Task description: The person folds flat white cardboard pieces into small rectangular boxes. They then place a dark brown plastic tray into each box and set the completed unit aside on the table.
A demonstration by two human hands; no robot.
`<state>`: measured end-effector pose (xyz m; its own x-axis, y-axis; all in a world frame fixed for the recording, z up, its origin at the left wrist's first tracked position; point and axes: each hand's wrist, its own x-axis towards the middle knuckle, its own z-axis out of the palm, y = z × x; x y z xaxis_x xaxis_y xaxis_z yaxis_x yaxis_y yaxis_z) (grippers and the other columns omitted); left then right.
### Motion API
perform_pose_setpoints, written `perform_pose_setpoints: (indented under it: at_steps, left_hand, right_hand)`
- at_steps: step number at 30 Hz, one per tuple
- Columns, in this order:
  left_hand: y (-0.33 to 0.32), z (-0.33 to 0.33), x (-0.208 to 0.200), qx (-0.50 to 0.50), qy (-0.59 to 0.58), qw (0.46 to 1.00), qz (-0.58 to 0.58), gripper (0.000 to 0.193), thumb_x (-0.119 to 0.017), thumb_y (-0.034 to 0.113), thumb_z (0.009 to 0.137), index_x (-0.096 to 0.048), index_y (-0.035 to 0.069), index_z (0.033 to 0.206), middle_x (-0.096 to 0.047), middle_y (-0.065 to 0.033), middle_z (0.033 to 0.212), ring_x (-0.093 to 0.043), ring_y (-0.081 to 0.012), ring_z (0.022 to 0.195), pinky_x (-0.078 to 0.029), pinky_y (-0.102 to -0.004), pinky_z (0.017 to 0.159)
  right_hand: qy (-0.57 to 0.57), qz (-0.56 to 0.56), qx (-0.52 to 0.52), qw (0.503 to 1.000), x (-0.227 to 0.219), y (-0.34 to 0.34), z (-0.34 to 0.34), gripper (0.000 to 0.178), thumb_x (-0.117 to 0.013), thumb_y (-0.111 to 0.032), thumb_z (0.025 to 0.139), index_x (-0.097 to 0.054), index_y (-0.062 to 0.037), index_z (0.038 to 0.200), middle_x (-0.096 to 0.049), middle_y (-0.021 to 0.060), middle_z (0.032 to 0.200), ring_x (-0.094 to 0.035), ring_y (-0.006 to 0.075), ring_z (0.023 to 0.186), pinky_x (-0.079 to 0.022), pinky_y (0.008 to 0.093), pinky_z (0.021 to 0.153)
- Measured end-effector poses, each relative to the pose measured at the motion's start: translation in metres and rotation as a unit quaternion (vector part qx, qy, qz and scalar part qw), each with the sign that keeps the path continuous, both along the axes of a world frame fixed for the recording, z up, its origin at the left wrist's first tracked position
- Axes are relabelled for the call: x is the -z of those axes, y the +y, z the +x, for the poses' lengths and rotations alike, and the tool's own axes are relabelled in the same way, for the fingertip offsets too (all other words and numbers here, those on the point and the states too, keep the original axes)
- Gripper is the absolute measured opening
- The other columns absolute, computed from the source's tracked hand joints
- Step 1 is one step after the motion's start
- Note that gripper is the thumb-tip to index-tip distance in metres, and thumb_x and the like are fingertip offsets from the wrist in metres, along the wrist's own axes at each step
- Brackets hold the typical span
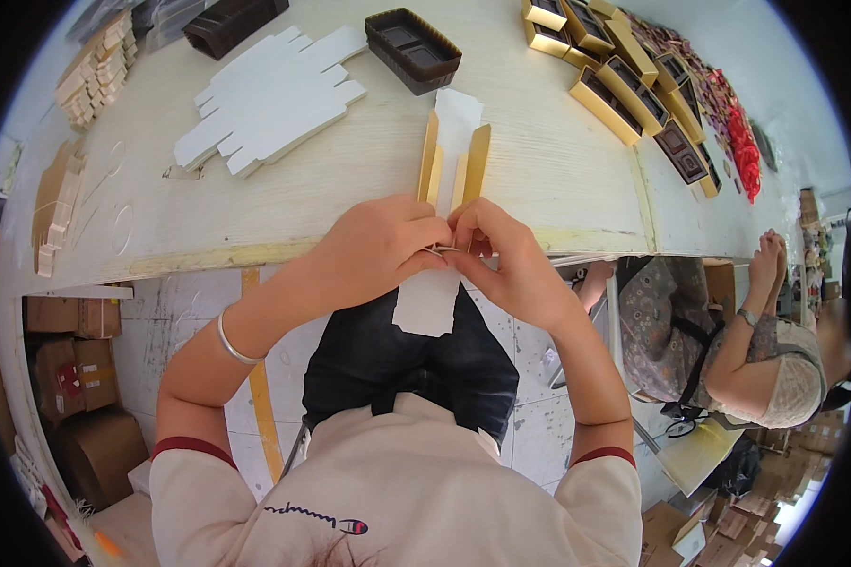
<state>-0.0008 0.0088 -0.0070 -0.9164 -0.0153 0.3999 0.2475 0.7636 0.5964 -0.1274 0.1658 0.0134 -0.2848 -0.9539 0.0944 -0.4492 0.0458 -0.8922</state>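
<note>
A partly folded carton [459, 142], white inside and gold outside, lies across the table's near edge with its gold side walls standing up. Its near flap hangs over my lap. My left hand [383, 248] and my right hand [506, 255] meet at the carton's near end, fingertips pinched on the card edges where the side walls end. Both hands are closed on it, thumbs toward me. Beyond the carton sits a dark brown plastic tray [413, 49]. To its left is a stack of flat white carton blanks [269, 99].
Gold boxes with brown trays [624, 94] cluster at the far right, beside red wrapped pieces [742, 151]. Another brown tray stack [234, 24] and folded card piles [59, 203] lie left. A person [756, 369] sits at the right. Brown cartons [71, 378] stand under the table.
</note>
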Motion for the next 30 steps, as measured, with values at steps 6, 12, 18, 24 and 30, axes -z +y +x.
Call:
perform_pose_setpoints:
  at_steps: [6, 12, 18, 24, 30]
  left_hand:
    - [0.002, 0.005, 0.002, -0.009, 0.01, 0.999, 0.042, 0.01, -0.073, 0.01, 0.078, -0.066, 0.002, 0.08, -0.057, -0.0083, 0.074, -0.055, -0.0257, 0.068, -0.045, -0.0347, 0.059]
    - [0.006, 0.005, 0.005, -0.028, 0.025, 0.999, 0.039, 0.01, -0.071, 0.009, 0.08, -0.066, 0.0, 0.081, -0.057, -0.0093, 0.076, -0.056, -0.0269, 0.068, -0.046, -0.0354, 0.061]
    - [0.007, 0.009, 0.001, -0.039, -0.017, 0.999, 0.031, 0.013, -0.069, 0.013, 0.083, -0.066, 0.0, 0.084, -0.06, -0.0099, 0.082, -0.058, -0.0259, 0.072, -0.047, -0.0341, 0.064]
    - [-0.011, 0.013, -0.013, 0.057, -0.113, 0.957, 0.26, 0.029, -0.061, 0.018, 0.093, -0.054, -0.001, 0.113, -0.063, -0.013, 0.106, -0.061, -0.0201, 0.087, -0.047, -0.0281, 0.076]
    - [0.003, 0.011, 0.005, -0.004, -0.022, 0.98, 0.197, 0.027, -0.05, 0.001, 0.094, -0.041, 0.006, 0.119, -0.048, -0.0114, 0.129, -0.057, -0.0133, 0.086, -0.048, -0.0277, 0.074]
  right_hand:
    - [0.245, -0.075, -0.043, 0.966, 0.006, 0.025, 0.006, 0.047, -0.072, 0.002, 0.07, -0.057, 0.0007, 0.115, -0.045, 0.0213, 0.137, -0.058, 0.0312, 0.102, -0.05, 0.0358, 0.081]
    - [0.422, -0.083, -0.067, 0.9, 0.013, 0.03, 0.009, 0.071, -0.075, -0.008, 0.064, -0.05, 0.0063, 0.129, -0.042, 0.0183, 0.142, -0.05, 0.0304, 0.119, -0.042, 0.0399, 0.099]
    - [0.433, -0.085, -0.059, 0.895, 0.016, 0.03, 0.007, 0.065, -0.074, -0.007, 0.065, -0.053, 0.0063, 0.125, -0.048, 0.017, 0.138, -0.052, 0.0309, 0.116, -0.043, 0.0399, 0.096]
    - [0.166, -0.224, 0.093, 0.956, 0.037, 0.002, 0.014, 0.019, -0.068, 0.004, 0.077, -0.064, 0.0021, 0.095, -0.062, 0.0135, 0.097, -0.059, 0.0268, 0.081, -0.048, 0.0335, 0.071]
    - [0.004, -0.239, 0.176, 0.955, 0.041, -0.004, 0.022, 0.03, -0.068, 0.008, 0.079, -0.06, -0.0007, 0.107, -0.056, 0.0144, 0.103, -0.056, 0.0218, 0.073, -0.048, 0.0296, 0.063]
